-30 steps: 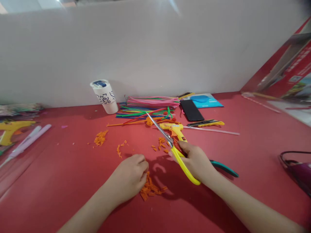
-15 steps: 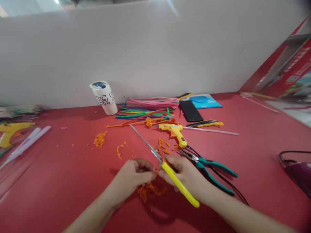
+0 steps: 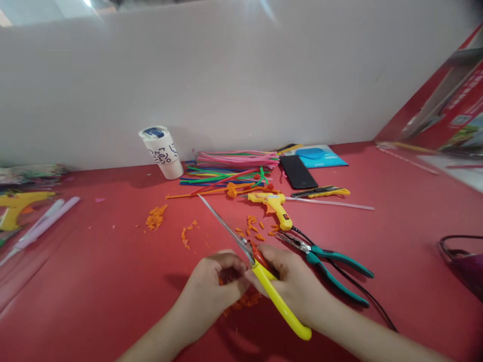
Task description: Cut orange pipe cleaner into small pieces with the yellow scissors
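My right hand [image 3: 290, 276] is wrapped around yellow-handled scissors [image 3: 281, 301], whose long thin blade points up and to the left. A red part [image 3: 258, 254] shows beside the handle under my fingers; I cannot tell whether it belongs to the same tool. My left hand [image 3: 215, 281] is closed in a pinch, its thumb and fingertips meeting my right fingertips. What lies in that pinch is hidden. Beneath my hands is a pile of orange fuzzy pieces [image 3: 247, 301]. More small orange pieces [image 3: 252, 226] lie just beyond the blade.
Orange clippings [image 3: 156, 217], a yellow glue gun [image 3: 277, 203], green-handled pliers [image 3: 324, 256] and a utility knife [image 3: 320, 192] lie on the red table. Behind are pipe cleaners [image 3: 237, 160], a black phone [image 3: 298, 172] and a white tumbler [image 3: 162, 153]. Another glue gun [image 3: 17, 208] is left.
Both hands have shifted slightly right and down, still together. The scissors moved with my right hand, and more of the red part shows. The orange bit between my fingertips is hidden now.
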The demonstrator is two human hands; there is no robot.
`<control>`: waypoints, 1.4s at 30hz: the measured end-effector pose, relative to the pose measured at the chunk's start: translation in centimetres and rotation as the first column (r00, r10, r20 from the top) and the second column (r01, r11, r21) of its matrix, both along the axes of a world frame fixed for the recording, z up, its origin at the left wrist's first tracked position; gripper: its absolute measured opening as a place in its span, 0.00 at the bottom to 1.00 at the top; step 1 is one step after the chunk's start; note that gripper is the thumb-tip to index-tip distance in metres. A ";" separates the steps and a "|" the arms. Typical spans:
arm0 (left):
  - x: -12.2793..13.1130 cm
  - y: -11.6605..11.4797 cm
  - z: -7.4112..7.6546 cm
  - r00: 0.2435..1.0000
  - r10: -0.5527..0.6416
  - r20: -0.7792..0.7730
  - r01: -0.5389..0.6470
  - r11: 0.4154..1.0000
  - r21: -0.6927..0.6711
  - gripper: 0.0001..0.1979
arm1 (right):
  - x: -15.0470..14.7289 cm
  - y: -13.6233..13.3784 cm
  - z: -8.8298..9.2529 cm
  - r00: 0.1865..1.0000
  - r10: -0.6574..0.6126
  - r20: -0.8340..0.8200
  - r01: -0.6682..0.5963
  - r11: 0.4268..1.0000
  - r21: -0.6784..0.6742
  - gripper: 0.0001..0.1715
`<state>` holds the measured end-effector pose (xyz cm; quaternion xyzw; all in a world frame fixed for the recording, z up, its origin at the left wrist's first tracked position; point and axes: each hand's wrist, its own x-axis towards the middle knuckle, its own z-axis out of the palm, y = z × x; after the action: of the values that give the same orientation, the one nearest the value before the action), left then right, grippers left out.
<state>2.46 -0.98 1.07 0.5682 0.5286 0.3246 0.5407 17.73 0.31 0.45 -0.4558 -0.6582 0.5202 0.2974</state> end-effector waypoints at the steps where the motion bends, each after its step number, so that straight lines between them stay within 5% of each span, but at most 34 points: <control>1: -0.2 0.1 0.1 0.999 0.037 0.032 -0.037 0.999 -0.005 0.02 | 0.2 0.1 0.1 0.999 -0.009 0.033 0.008 1.000 0.024 0.12; 7: -2.1 1.0 0.8 0.891 0.340 0.302 -0.344 0.938 -0.043 0.02 | 1.3 0.6 0.9 0.890 -0.057 0.452 -0.066 0.965 0.252 0.17; 15: -2.8 1.4 1.8 0.822 0.338 0.458 -0.388 0.922 0.017 0.03 | 1.4 0.4 -0.3 0.691 -0.069 0.719 -0.312 0.870 0.382 0.15; 27: -3.0 1.4 1.8 0.792 0.321 0.520 -0.371 0.929 -0.008 0.02 | 1.6 0.4 -1.1 0.641 -0.191 0.744 -0.422 0.722 0.548 0.15; 42: -3.5 1.5 1.7 0.818 0.288 0.497 -0.355 0.934 0.043 0.03 | 1.7 0.6 -1.3 0.643 -0.190 0.742 -0.428 0.713 0.555 0.13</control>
<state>-0.99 0.57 2.81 0.4065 0.4422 0.5774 0.5531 19.47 0.88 -0.81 -0.4353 -0.8941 0.0172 0.1038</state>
